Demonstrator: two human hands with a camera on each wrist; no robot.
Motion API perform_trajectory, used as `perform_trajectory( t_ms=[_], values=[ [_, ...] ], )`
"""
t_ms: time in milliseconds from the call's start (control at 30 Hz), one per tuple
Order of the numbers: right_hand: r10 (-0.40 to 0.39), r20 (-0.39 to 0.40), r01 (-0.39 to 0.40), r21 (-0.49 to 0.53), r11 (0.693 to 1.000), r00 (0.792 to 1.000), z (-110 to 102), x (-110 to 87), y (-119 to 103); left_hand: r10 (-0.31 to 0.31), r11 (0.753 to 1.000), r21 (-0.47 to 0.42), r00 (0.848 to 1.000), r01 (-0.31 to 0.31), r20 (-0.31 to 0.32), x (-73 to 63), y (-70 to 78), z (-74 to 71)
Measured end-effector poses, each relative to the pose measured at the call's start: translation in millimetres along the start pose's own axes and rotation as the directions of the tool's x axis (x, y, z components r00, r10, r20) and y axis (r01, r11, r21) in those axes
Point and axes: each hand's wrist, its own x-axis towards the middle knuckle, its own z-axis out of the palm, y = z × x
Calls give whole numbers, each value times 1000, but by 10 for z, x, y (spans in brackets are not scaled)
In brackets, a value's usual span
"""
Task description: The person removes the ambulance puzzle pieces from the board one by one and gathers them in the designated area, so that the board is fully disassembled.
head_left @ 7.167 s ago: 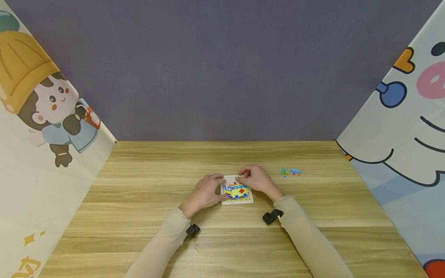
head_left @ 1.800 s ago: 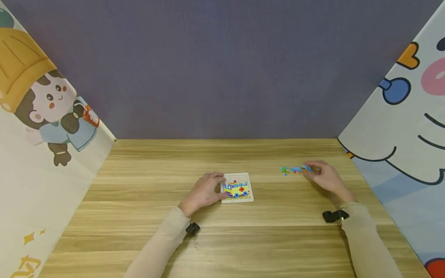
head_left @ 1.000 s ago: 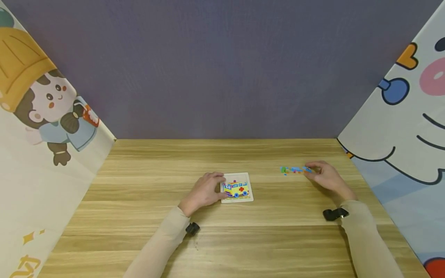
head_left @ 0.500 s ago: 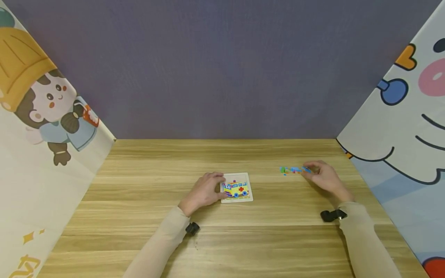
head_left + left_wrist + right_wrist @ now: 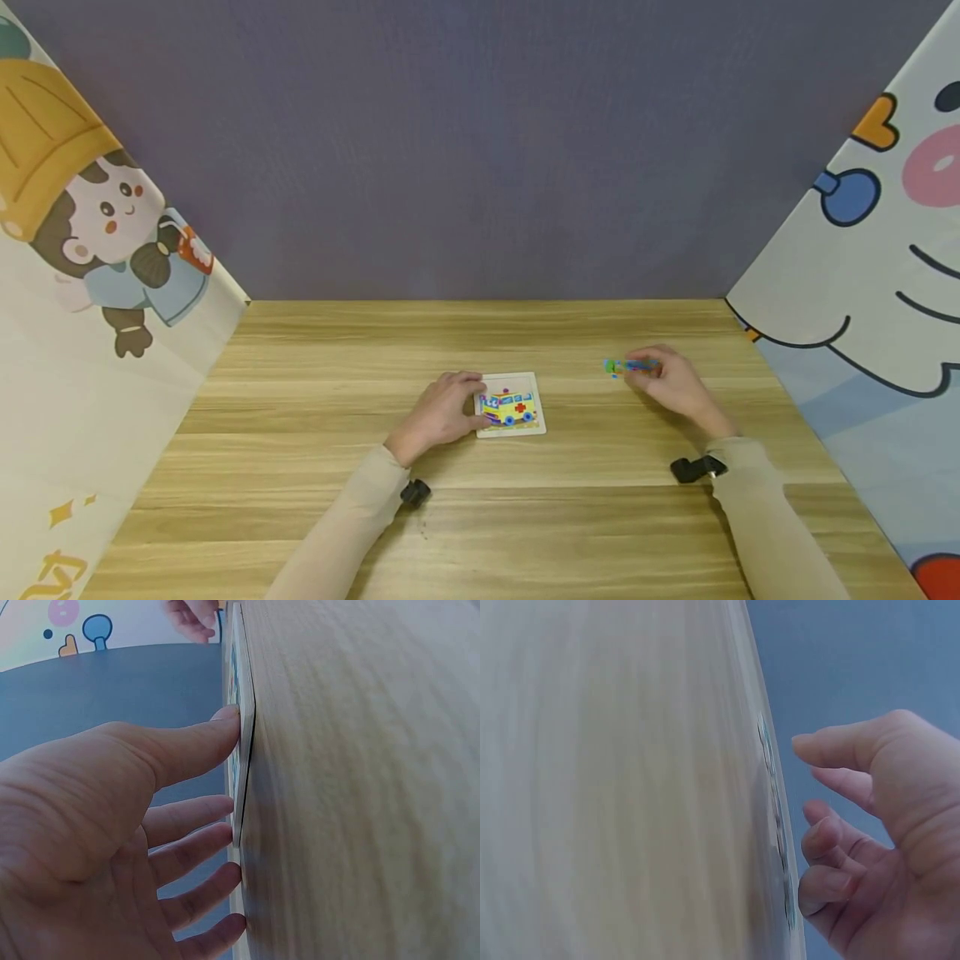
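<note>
A small square jigsaw puzzle (image 5: 517, 408) with a pale frame shows a yellow ambulance picture, its upper part blank. At its left side is my left hand (image 5: 442, 410). The left wrist view shows the thumb on the face of the puzzle (image 5: 241, 750), with the fingers spread toward its edge and the tabletop. To the right, my right hand (image 5: 675, 385) hovers over loose puzzle pieces (image 5: 611, 367), mostly blue and green. In the right wrist view a gap shows between thumb and fingers, and the pieces (image 5: 780, 832) lie flat below; part of them is hidden from the head view.
The wood-grain table (image 5: 450, 533) ends at a dark grey-purple back panel (image 5: 480, 167). Cartoon-printed panels stand along the left (image 5: 45, 375) and right (image 5: 862, 292) sides. A black wrist camera (image 5: 416, 493) is on the left sleeve, another camera (image 5: 697, 468) on the right.
The right hand has left the puzzle's upper right for the loose pieces, now spread farther right than at first. Lately it has shifted left over them. The left hand stays at the puzzle.
</note>
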Motion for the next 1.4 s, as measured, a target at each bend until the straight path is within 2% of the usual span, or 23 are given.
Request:
perform_trajectory(
  t_ms=[467,833,1100,1400],
  values=[
    [-43,76,38,66,997,996,321,56,-312,4,1000,2,1000,-4,3,-4,6,-7],
    [-95,95,95,9,995,991,536,108,-546,1,1000,6,1000,-1,9,-12,5,-12],
    [-106,165,101,38,994,981,652,111,-741,5,1000,17,1000,-5,13,-5,6,-6],
    [-173,192,169,33,985,966,802,148,-928,0,1000,3,1000,0,13,-9,11,-14]
  ],
)
